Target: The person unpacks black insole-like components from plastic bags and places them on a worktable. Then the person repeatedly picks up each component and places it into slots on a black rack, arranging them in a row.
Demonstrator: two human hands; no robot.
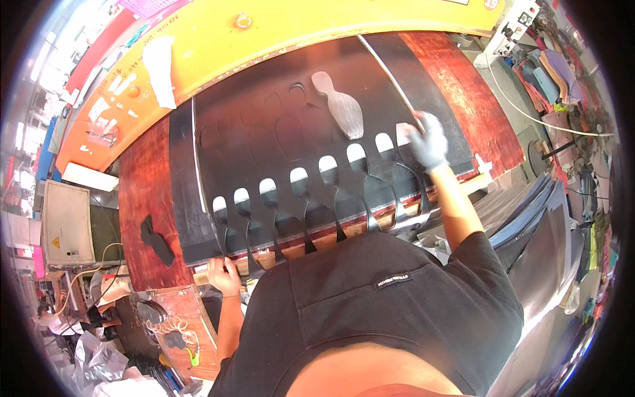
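Note:
A dark sheet [245, 106] lies across the bench with a row of sole-shaped cut-outs along its near side; white shows through their rounded far ends. My left hand [224, 276] is closed, pinching the sheet's near left corner at the front edge. My right hand [430, 141], in a grey glove, is over the sheet's right side beside the last cut-out and the end of a thin pale strip [387, 71]. Motion smears its fingers, so their grip is unclear. A grey sole-shaped piece [344, 109] rests on the sheet, left of that hand.
A yellow-orange machine beam [297, 23] spans the far side. Reddish-brown board shows at the left [142, 198] and the right [456, 92]. A small black sole-shaped piece [157, 241] lies at left. Stacked sheets [529, 212] stand at right, near a white switch box [512, 30].

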